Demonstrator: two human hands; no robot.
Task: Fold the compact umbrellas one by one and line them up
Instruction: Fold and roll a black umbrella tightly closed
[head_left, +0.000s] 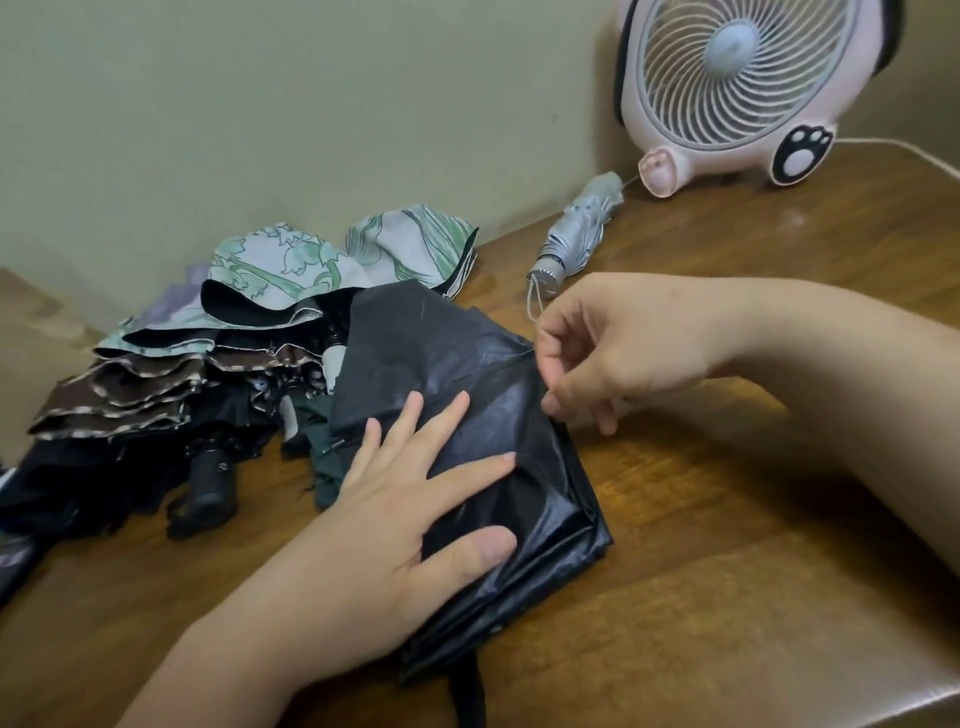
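On the tabletop, flattening the black umbrella with spread left hand, pinching its pleat with right hand, probably needing rolling next.

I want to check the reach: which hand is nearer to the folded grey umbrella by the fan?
Right. The right hand sits just in front of the grey umbrella; the left hand lies flat on the black umbrella, farther away.

glossy black umbrella cloth, polished wooden table
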